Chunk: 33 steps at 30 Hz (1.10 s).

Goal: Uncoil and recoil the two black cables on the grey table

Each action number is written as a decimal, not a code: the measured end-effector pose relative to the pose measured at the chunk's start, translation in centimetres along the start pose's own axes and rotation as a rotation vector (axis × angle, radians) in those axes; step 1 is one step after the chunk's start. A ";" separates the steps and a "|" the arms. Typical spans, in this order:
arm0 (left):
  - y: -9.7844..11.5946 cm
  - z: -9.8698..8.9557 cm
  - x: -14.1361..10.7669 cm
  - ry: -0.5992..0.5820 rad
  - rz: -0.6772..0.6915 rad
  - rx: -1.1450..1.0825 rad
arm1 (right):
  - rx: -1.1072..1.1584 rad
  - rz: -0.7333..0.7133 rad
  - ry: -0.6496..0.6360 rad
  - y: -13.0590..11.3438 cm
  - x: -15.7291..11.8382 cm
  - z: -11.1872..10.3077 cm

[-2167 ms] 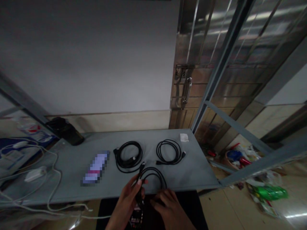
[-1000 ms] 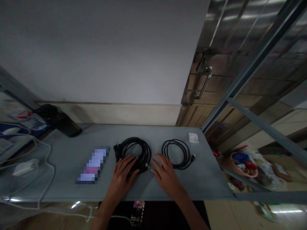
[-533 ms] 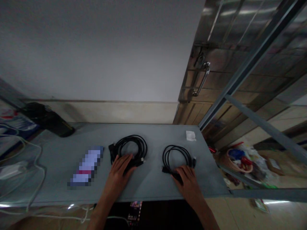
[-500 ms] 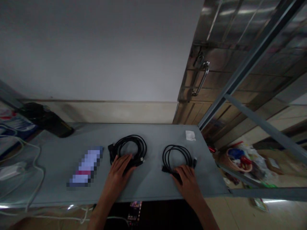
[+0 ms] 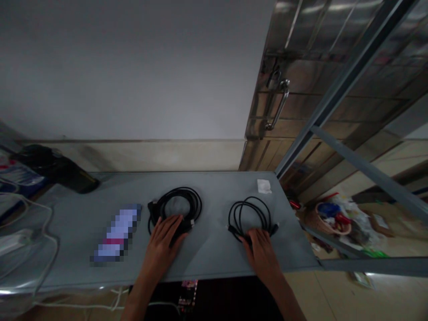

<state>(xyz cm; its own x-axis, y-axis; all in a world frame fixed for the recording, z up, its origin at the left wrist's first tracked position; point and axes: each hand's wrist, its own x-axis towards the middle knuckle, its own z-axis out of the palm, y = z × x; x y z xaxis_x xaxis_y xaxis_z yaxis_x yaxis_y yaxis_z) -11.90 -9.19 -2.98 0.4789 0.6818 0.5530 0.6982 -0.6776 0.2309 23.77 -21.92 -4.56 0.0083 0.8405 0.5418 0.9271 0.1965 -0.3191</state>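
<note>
A: Coils?
B: Left cable coil (image 5: 195,206): left of paper scrap (image 5: 264,186), under our left hand (image 5: 163,243). Right cable coil (image 5: 267,221): nearside of scrap, under our right hand (image 5: 262,250).
A: Clamped?
B: We can't tell.

Dim light; glare streaks the metal door (image 5: 310,33) beyond the right hand (image 5: 263,253); left of the left hand (image 5: 162,241), a screen (image 5: 117,231) is pixelated.

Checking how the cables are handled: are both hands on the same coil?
No, the left hand is on the left coil, the right hand on the right coil.
</note>
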 end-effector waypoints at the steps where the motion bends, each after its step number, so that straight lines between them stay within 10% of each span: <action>1: 0.0 0.0 0.0 0.002 0.000 0.010 | 0.005 0.003 -0.013 0.0 0.0 -0.1; 18: 1.2 -0.9 0.7 0.056 -0.048 -0.018 | 0.063 -0.011 -0.069 0.7 -1.1 0.0; 24: 2.4 -2.3 0.4 0.152 -0.093 -0.064 | 0.153 0.099 0.109 -1.0 -1.8 -0.5; 33: 12.8 -2.6 -2.2 -0.257 -0.431 -0.738 | 0.573 0.238 -0.053 -11.4 -0.7 -4.3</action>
<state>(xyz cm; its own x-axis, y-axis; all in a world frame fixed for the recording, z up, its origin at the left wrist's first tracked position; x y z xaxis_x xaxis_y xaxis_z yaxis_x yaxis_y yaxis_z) -5.39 -20.01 0.82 0.4207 0.8988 0.1229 0.3673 -0.2926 0.8829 14.80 -26.86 2.03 0.1581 0.9157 0.3696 0.5537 0.2277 -0.8010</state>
